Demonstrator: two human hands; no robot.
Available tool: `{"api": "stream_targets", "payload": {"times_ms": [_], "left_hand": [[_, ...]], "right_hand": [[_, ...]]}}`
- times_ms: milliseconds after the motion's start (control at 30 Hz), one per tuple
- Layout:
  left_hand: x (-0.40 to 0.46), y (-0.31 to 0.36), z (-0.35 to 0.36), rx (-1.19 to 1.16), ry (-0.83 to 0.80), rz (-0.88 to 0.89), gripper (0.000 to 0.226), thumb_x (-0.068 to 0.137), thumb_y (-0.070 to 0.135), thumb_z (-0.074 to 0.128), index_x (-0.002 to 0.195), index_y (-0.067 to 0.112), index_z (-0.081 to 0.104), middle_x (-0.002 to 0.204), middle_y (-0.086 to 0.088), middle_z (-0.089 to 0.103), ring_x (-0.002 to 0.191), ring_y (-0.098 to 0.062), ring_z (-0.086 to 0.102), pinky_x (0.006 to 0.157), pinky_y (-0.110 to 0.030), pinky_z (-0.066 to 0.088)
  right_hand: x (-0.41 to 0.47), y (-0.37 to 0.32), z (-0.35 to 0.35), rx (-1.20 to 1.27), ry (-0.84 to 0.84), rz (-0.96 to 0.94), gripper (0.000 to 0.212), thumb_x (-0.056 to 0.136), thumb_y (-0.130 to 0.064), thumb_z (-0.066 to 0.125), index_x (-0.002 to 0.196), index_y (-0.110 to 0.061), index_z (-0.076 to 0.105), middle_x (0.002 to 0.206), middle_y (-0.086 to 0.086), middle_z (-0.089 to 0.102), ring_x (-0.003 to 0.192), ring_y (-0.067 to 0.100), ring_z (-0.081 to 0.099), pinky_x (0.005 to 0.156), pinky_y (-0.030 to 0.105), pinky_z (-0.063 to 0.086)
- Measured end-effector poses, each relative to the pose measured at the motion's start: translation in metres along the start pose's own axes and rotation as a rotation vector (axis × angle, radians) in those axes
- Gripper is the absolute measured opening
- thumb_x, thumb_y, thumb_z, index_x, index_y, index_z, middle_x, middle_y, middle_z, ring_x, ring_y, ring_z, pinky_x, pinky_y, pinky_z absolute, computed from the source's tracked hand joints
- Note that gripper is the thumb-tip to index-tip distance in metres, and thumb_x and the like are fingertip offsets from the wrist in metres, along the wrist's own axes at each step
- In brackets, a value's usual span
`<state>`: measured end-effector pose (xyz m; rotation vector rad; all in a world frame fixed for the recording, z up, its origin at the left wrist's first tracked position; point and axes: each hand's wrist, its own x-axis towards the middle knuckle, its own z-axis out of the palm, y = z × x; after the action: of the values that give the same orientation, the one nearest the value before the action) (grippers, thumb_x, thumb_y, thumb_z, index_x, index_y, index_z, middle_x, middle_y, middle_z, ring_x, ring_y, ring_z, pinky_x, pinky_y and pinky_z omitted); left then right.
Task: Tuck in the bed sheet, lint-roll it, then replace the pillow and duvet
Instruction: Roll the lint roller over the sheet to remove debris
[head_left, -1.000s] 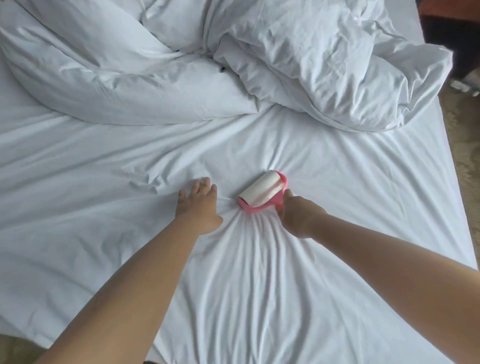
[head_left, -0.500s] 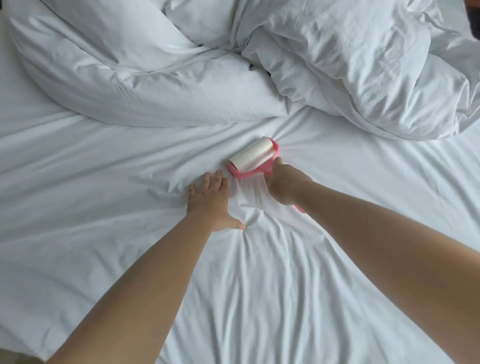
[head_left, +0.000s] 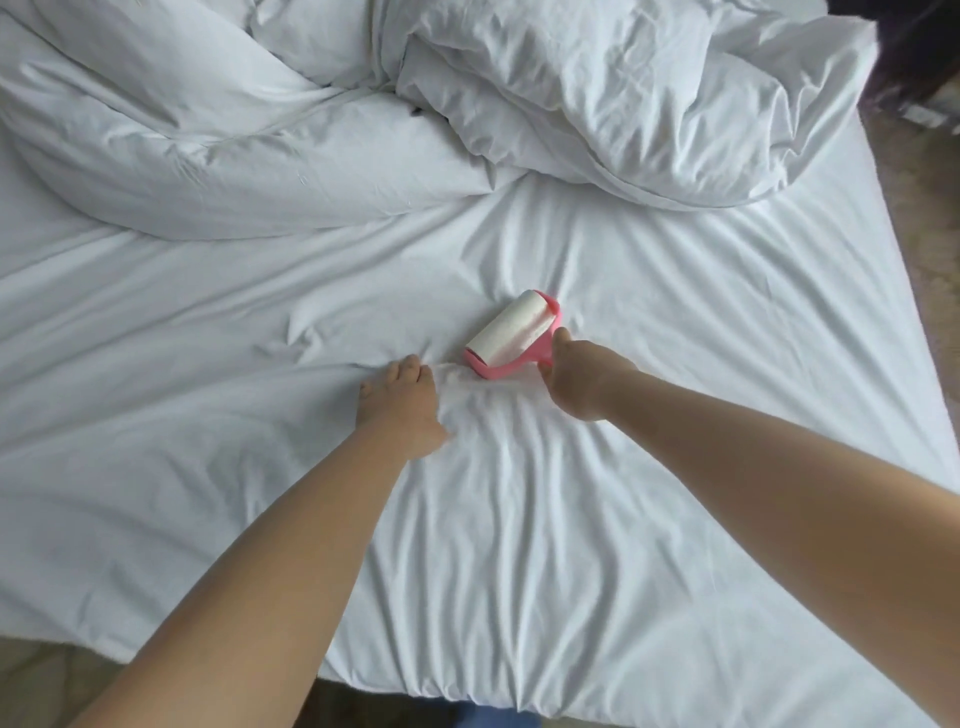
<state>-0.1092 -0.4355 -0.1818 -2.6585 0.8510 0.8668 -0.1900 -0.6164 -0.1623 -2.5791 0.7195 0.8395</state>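
The pink-framed white lint roller is gripped by the right hand; the wrinkled white bed sheet is pressed by the flat, spread left hand.

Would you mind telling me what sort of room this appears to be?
Most likely a bedroom: a bed with a white fitted sheet fills the view, a crumpled duvet is heaped at its far side, and floor shows past the edge.
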Motion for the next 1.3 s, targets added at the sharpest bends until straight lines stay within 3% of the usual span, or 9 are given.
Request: {"api": "stream_targets", "payload": {"times_ms": [167, 367, 533, 733, 867, 1200, 1300], "left_hand": [[-0.042, 0.041, 0.024, 0.010, -0.051, 0.053, 0.075, 0.089, 0.034, 0.055, 0.150, 0.016, 0.015, 0.160, -0.001, 0.000, 0.146, -0.020, 0.006, 0.115, -0.046, 0.020], [-0.088, 0.103, 0.050, 0.024, -0.051, 0.124, 0.072, 0.089, 0.032, 0.055, 0.150, 0.019, 0.019, 0.159, -0.001, 0.003, 0.145, -0.020, 0.010, 0.114, -0.046, 0.020], [-0.123, 0.149, 0.064, 0.061, -0.046, 0.178, 0.069, 0.088, 0.036, 0.056, 0.147, 0.018, 0.026, 0.156, -0.002, 0.012, 0.143, -0.021, 0.017, 0.113, -0.045, 0.021], [-0.146, 0.190, 0.063, 0.100, -0.068, 0.220, 0.071, 0.092, 0.036, 0.052, 0.151, 0.017, 0.017, 0.160, -0.001, 0.003, 0.146, -0.018, 0.011, 0.116, -0.047, 0.017], [-0.145, 0.201, 0.061, 0.121, -0.038, 0.237, 0.070, 0.091, 0.033, 0.053, 0.150, 0.017, 0.019, 0.159, -0.002, 0.007, 0.145, -0.020, 0.015, 0.115, -0.047, 0.018], [-0.108, 0.180, 0.052, 0.144, -0.033, 0.181, 0.083, 0.088, 0.041, 0.060, 0.151, 0.014, 0.014, 0.160, -0.003, 0.002, 0.146, -0.020, 0.011, 0.115, -0.044, 0.019], [-0.090, 0.171, 0.042, 0.127, -0.006, 0.166, 0.082, 0.087, 0.041, 0.060, 0.150, 0.013, 0.016, 0.159, -0.003, 0.005, 0.146, -0.020, 0.012, 0.114, -0.042, 0.020]], "right_hand": [[-0.059, 0.053, 0.028, 0.016, -0.008, 0.057, 0.050, 0.103, -0.032, 0.026, 0.146, -0.008, 0.017, 0.114, 0.009, 0.058, 0.098, 0.030, 0.058, 0.071, 0.034, 0.039], [-0.120, 0.101, 0.056, 0.041, -0.011, 0.109, 0.047, 0.103, -0.032, 0.025, 0.143, -0.008, 0.022, 0.102, 0.006, 0.056, 0.088, 0.026, 0.054, 0.071, 0.034, 0.039], [-0.175, 0.145, 0.084, 0.045, -0.026, 0.145, 0.047, 0.103, -0.032, 0.025, 0.143, -0.008, 0.022, 0.111, 0.007, 0.059, 0.098, 0.029, 0.058, 0.072, 0.033, 0.039], [-0.227, 0.179, 0.107, 0.078, 0.045, 0.163, 0.033, 0.103, -0.034, 0.024, 0.122, -0.010, 0.035, 0.099, 0.006, 0.060, 0.088, 0.029, 0.059, 0.066, 0.033, 0.038], [-0.232, 0.172, 0.124, 0.136, 0.163, 0.196, 0.028, 0.103, -0.032, 0.024, 0.114, -0.010, 0.036, 0.080, 0.002, 0.049, 0.071, 0.026, 0.049, 0.058, 0.031, 0.034], [-0.173, 0.149, 0.106, 0.230, 0.088, 0.212, 0.028, 0.100, -0.020, 0.031, 0.126, -0.009, 0.034, 0.076, -0.003, 0.042, 0.077, 0.023, 0.049, 0.065, 0.030, 0.036], [-0.152, 0.141, 0.089, 0.222, 0.061, 0.199, 0.034, 0.101, -0.021, 0.030, 0.132, -0.008, 0.031, 0.097, 0.002, 0.056, 0.091, 0.026, 0.058, 0.069, 0.031, 0.038]]}}
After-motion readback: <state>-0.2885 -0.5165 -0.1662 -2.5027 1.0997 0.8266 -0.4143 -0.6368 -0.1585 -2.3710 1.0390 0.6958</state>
